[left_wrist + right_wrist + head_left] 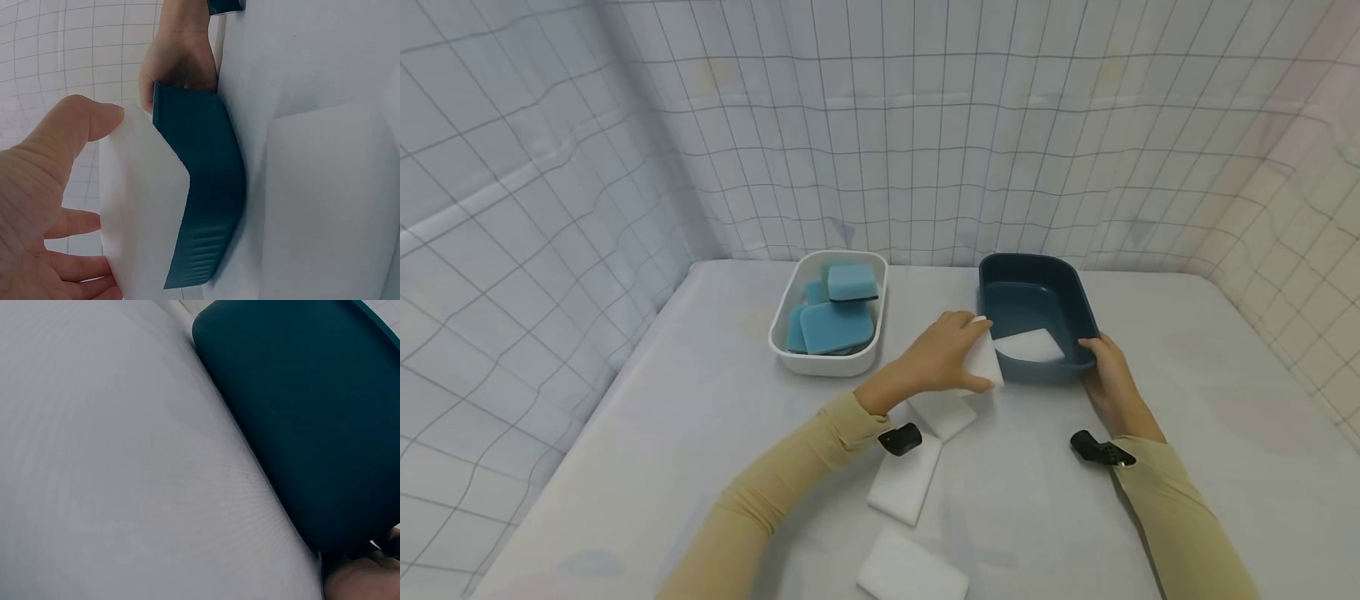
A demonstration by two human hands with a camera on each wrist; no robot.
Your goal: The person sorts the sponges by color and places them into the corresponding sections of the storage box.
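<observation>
My left hand (936, 354) pinches a white sponge block (983, 358) between thumb and fingers, just left of the dark teal bin (1041, 372). In the left wrist view this block (147, 200) overlaps the bin's side. With its fingers at the rim, my right hand (1108, 375) grips the bin's near right corner. Inside the bin a white piece (1030, 344) lies near the front wall. On the table below my left hand are more white sponge blocks: one (946, 414) under the hand, one (906, 479) beneath the wrist strap and another (913, 571) closest to me.
A white bin (827, 364) at the back left holds several blue sponges (835, 327). Both bins stand on a white-covered table (700, 400). Grid-patterned cloth (910, 125) hangs behind and along both sides.
</observation>
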